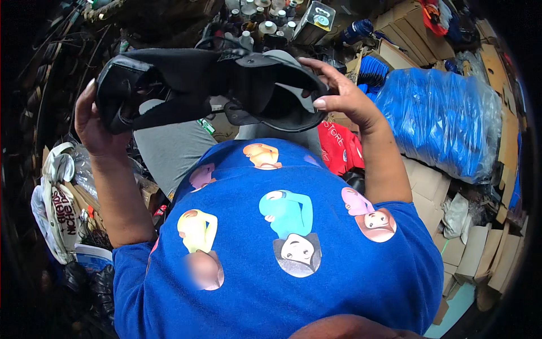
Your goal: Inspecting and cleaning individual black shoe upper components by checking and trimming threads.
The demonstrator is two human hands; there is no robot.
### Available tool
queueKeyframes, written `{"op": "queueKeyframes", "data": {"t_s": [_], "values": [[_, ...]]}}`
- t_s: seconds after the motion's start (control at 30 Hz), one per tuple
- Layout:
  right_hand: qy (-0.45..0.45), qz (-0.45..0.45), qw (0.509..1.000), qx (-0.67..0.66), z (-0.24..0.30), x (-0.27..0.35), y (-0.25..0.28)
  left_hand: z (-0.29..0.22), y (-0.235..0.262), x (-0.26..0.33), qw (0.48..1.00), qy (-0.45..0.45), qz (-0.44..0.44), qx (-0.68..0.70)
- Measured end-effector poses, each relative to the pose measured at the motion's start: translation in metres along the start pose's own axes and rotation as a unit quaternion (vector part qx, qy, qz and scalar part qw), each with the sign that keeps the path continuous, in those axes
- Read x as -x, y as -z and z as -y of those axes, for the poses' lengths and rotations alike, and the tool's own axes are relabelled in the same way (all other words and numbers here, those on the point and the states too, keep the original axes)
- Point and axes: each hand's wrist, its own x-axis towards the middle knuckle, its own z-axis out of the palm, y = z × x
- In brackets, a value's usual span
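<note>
A black leather-like item with stitched edges and hollow, open ends stretches across between my two hands, above my lap; I cannot tell whether it is a bag or something else. My left hand is closed on its left end, thumb at the outer edge and the other fingers partly hidden behind. At the other end, my right hand grips the rounded rim, its thumb on the near side and its fingers behind. A thin black strap or cord loops over the top edge. Through its gaps I see my grey trousers.
Several bottles stand beyond, beside a square can. To the right lies a large plastic-wrapped blue bundle among cardboard boxes. A red bag sits by my right forearm. Pale cloth bags are piled at left.
</note>
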Motion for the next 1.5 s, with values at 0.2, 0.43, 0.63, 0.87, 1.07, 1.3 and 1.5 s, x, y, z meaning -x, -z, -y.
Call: {"op": "queueKeyframes", "data": {"t_s": [0.2, 0.43, 0.63, 0.87, 1.07, 1.3, 1.5], "values": [[-0.015, -0.004, 1.000, -0.012, 0.020, 0.010, 0.014, 0.002, -0.006, -0.005, 0.999, 0.010, -0.019, -0.047], [0.319, -0.208, 0.813, 0.440, 0.023, -0.010, -0.028, 0.086, -0.058, -0.018, 0.833, 0.309, 0.149, -0.434], [0.345, -0.183, 0.727, 0.564, 0.006, -0.015, -0.041, 0.159, -0.011, -0.026, 0.932, 0.316, -0.030, -0.175], [0.280, -0.026, 0.833, 0.477, -0.014, 0.001, -0.064, 0.171, 0.037, -0.022, 0.949, 0.309, -0.042, -0.039], [0.249, -0.024, 0.812, 0.528, -0.012, 0.004, -0.070, 0.174, 0.034, -0.020, 0.946, 0.304, -0.115, -0.014], [0.237, 0.001, 0.839, 0.489, -0.016, 0.007, -0.064, 0.176, 0.048, -0.018, 0.954, 0.283, -0.088, -0.037], [0.221, -0.245, 0.943, 0.052, -0.014, -0.016, -0.021, 0.149, -0.007, -0.025, 0.754, 0.038, 0.071, -0.652]]}}
